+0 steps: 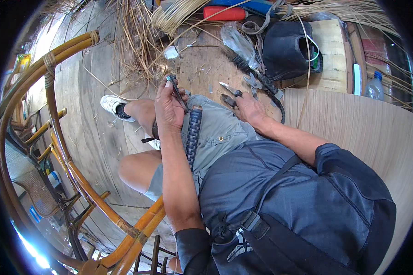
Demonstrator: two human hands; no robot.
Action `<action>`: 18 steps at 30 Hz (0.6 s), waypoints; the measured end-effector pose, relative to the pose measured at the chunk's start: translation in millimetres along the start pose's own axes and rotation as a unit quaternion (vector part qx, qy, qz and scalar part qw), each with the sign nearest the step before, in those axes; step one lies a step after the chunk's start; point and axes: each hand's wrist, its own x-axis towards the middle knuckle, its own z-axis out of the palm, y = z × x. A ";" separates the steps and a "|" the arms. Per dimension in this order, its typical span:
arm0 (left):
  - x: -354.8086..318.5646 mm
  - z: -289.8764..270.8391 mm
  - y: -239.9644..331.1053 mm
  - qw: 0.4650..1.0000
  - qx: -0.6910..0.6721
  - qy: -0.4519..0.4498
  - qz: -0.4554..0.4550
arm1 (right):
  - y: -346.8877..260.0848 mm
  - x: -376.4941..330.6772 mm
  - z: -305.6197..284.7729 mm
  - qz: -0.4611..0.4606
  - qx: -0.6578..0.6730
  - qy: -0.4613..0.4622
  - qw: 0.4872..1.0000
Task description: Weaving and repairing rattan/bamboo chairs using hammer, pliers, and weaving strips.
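Centre frame, the left hand (169,109) grips a thin dark strip (178,94) above the black woven-wrapped rattan pole (192,135), wrapped only along part of its length. Right hand (247,107) closes on metal pliers (230,95), upper centre.

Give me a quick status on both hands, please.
Left hand grips a thin tool above the braided rod. Right hand on pliers. Nothing blocking.

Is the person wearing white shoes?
Yes, the white shoe on the foot stretched out over the wooden floor shows plainly, and another white one peeks out beneath the leg.
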 end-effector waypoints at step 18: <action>-15.4 47.6 11.4 0.929 0.370 0.021 0.003 | 29.2 28.5 -39.8 0.080 0.825 -0.168 0.533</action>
